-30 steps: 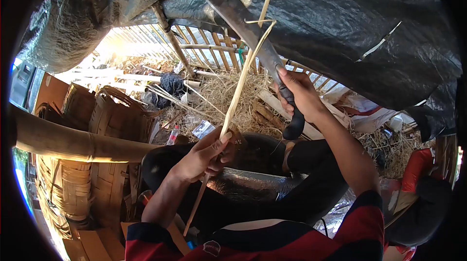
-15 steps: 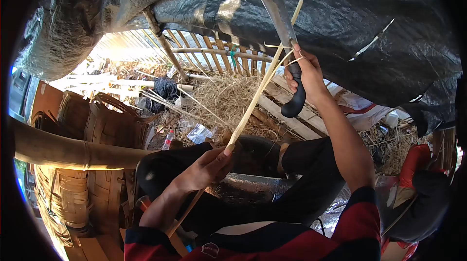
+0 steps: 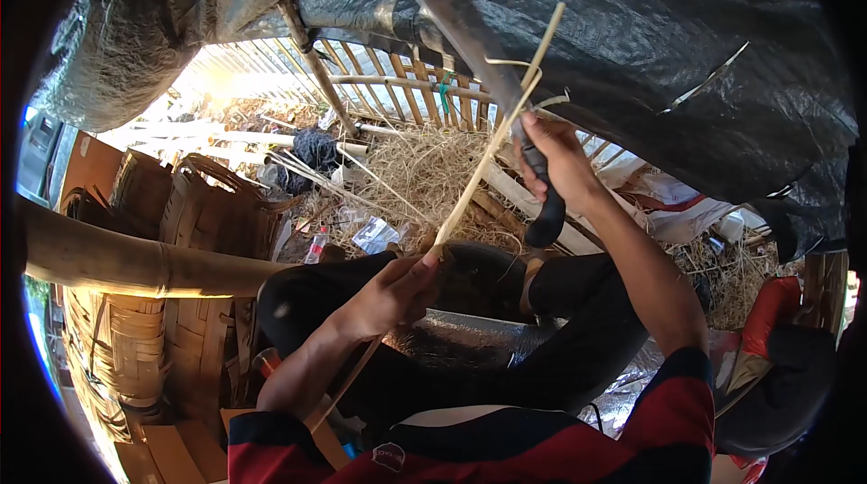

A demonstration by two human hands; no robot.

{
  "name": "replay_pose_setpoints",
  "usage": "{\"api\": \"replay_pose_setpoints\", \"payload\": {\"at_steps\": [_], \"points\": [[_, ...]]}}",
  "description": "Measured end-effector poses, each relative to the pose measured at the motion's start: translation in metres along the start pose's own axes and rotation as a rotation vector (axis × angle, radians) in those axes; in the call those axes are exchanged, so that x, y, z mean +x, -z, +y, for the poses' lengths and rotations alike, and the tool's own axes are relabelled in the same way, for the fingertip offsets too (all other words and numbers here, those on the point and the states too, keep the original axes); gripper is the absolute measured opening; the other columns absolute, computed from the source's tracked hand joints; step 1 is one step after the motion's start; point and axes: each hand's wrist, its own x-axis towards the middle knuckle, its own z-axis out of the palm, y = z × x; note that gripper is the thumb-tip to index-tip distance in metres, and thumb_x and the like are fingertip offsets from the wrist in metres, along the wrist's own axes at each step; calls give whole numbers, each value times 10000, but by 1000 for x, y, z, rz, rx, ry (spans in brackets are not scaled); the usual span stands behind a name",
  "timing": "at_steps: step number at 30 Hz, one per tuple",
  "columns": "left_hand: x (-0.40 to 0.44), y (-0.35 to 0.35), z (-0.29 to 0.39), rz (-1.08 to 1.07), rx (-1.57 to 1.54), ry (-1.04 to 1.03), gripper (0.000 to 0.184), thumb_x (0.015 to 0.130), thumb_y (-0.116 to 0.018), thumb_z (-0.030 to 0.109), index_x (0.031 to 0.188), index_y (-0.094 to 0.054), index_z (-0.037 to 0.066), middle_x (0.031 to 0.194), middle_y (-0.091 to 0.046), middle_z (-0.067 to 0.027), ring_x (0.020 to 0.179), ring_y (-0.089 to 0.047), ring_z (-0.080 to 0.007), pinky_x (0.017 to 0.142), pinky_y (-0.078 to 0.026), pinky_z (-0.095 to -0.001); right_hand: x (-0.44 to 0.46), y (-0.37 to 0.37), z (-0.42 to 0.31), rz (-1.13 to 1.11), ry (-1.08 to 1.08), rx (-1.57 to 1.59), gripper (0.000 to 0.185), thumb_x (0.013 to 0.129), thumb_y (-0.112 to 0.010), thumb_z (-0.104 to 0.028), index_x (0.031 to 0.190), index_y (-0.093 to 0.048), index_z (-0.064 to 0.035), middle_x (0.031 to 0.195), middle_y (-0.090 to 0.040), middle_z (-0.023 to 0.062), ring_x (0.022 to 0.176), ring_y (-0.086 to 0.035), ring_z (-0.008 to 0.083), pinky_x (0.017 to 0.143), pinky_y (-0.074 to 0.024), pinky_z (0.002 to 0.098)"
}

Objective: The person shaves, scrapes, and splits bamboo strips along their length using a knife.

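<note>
My left hand (image 3: 388, 297) is closed round the lower part of a long pale bamboo strip (image 3: 481, 166). The strip slants up and right from my lap, its far end rising past the blade. My right hand (image 3: 562, 163) grips the dark, curved handle of a machete (image 3: 465, 28), whose blade points up and left. The blade crosses the strip just above my right thumb, and they appear to touch there. Thin curled slivers (image 3: 553, 102) stick out where they meet. My left palm hides part of the strip, and its tail emerges below my wrist.
A thick bamboo pole (image 3: 135, 260) runs along the left, beside woven bamboo baskets (image 3: 194, 213). Fibrous shavings (image 3: 420, 172) cover the ground ahead, before a slatted bamboo fence (image 3: 397, 87). Dark plastic sheeting (image 3: 650, 41) hangs overhead. A plastic bottle (image 3: 316, 246) lies near my knee.
The machete blade has swung to the left, and my right hand has come slightly lower. My left hand keeps its hold on the strip. The view has shifted slightly.
</note>
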Motion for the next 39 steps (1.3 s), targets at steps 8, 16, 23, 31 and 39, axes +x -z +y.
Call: {"api": "replay_pose_setpoints", "payload": {"at_steps": [8,16,23,31,39], "points": [[1,4,-2,32,22,-94,335,1023,-389,433,997,-489,115,617,-396,53,439,-342,-39,394,-272,-204,-3,-27,6,-39,-64,-55,489,1002,-428,-465,773,-529,-45,497,-446,-1,362,-406,78,355,-353,248],[-11,9,-3,-24,2,-188,290,1010,-473,289,1202,-445,73,792,-498,-26,490,-398,-53,416,-326,-202,-5,-16,-2,30,-55,101,507,955,-504,-518,787,-543,-41,490,-430,-13,368,-418,78,346,-343,247],[-23,11,-1,-74,22,63,334,1041,-367,363,1025,-493,55,627,-351,41,511,-319,-49,454,-276,-209,-1,31,-20,205,42,124,486,964,-489,-504,779,-524,-57,513,-459,14,359,-410,84,334,-346,245],[-13,-2,-6,45,118,-104,337,1032,-370,397,869,-443,111,572,-345,51,436,-272,-33,385,-207,-213,-7,42,-16,196,28,10,513,949,-504,-532,785,-538,-47,497,-435,5,364,-415,87,322,-350,270],[-12,4,-7,4,-4,-43,262,1048,-378,271,913,-464,63,599,-344,43,490,-298,-48,440,-241,-226,-9,43,-19,237,-31,-18,477,973,-489,-482,761,-515,-55,493,-444,11,352,-398,85,329,-333,257]]}}
